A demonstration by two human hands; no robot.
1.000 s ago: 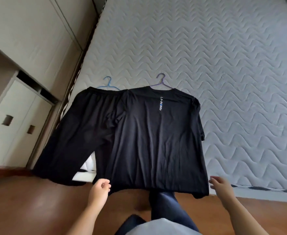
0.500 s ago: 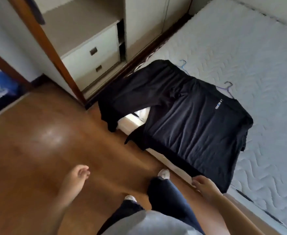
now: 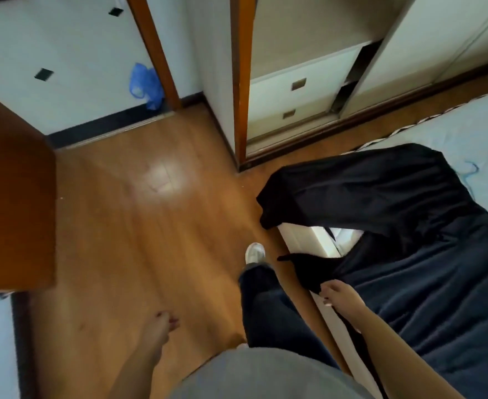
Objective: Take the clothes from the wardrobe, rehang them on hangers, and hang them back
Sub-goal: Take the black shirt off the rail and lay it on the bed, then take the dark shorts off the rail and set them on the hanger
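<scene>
Two black, softly creased garments (image 3: 409, 240) are lying draped over the mattress (image 3: 473, 133) edge; right hand (image 3: 340, 295) and left hand (image 3: 162, 326) are hanging empty, fingers loosely together.

Single head view — steeply downward, over wooden floor (image 3: 139, 226) toward wardrobe (image 3: 303, 90).

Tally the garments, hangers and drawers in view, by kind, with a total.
Black garments on the bed: 2, trousers and T-shirt
Hangers: 1, blue hook showing beside the trousers
Wardrobe drawers: 2, upper, lower
Total: 5
</scene>
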